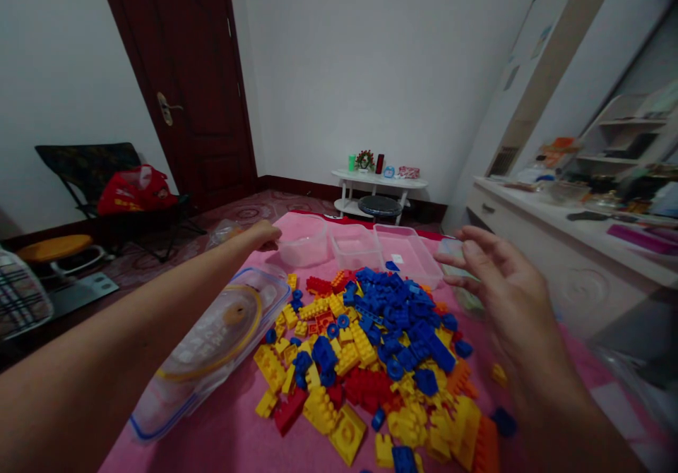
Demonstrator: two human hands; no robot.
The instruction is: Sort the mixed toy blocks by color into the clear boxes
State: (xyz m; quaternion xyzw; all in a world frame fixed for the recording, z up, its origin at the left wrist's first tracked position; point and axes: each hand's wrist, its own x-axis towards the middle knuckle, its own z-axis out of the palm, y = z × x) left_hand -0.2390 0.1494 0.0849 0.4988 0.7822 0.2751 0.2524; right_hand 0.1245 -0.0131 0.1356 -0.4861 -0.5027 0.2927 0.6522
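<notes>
My left hand reaches to the far left of the pink cloth, its fingers closed at the left rim of a clear rounded plastic container. Spread fingers show on my right hand, which hovers at the right of the pile with nothing in it. A heap of toy building blocks in blue, yellow, red and orange lies between my arms. Blue blocks are gathered on the heap's far right part. Behind it stand a square clear container and a larger rectangular clear container holding a blue piece.
Under my left forearm lies a clear lid with a blue edge. The pink cloth covers the work surface. Beyond are a white side table, a black stool, and a white cabinet on the right.
</notes>
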